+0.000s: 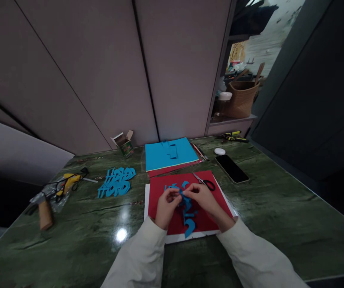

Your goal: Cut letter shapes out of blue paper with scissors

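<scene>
My left hand (168, 206) and my right hand (202, 198) meet over a red sheet (160, 218), fingertips pinched on a blue paper cutout (186, 205). Both hands are closed on it. The cutout's lower part hangs toward me and ends in a curved piece (190, 228). More blue scraps lie on the red sheet behind my fingers, partly hidden. Scissors (209, 185) with black handles rest at the red sheet's far right, just beyond my right hand. A white sheet (146, 202) shows from under the red one.
Blue lettering cutouts (114, 188) lie to the left. Behind are a stack of blue paper (156, 158) and a small open box (126, 147). A phone (231, 169), white oval case (219, 151) and pliers (234, 139) sit right. A wooden-handled tool (45, 215) and glue gun (70, 182) lie far left.
</scene>
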Demonstrator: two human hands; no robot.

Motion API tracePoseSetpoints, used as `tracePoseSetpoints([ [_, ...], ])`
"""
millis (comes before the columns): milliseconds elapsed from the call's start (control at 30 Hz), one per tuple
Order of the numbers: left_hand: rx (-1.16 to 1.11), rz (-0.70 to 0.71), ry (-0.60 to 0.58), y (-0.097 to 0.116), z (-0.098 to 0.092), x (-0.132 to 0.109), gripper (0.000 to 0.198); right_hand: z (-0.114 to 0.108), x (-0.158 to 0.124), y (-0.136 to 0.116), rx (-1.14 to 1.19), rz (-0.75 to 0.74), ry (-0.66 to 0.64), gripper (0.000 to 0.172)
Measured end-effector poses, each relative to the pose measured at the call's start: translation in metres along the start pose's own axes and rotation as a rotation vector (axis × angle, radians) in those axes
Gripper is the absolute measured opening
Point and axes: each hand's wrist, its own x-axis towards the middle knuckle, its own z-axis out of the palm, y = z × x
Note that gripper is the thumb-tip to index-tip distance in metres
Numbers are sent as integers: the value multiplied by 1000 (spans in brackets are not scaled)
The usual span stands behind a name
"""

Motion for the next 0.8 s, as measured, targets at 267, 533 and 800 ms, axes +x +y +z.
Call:
tracePoseSetpoints([
  [267, 31, 16, -109, 7, 4, -5, 38, 2, -2, -2, 6, -7, -34, 17],
  [533, 94, 52, -50, 8, 3, -3, 30, 3, -3, -3, 87, 18, -52, 20],
  [800, 55, 6, -46, 6, 2, -2, 33, 3, -5, -5, 121, 14, -41, 18],
])
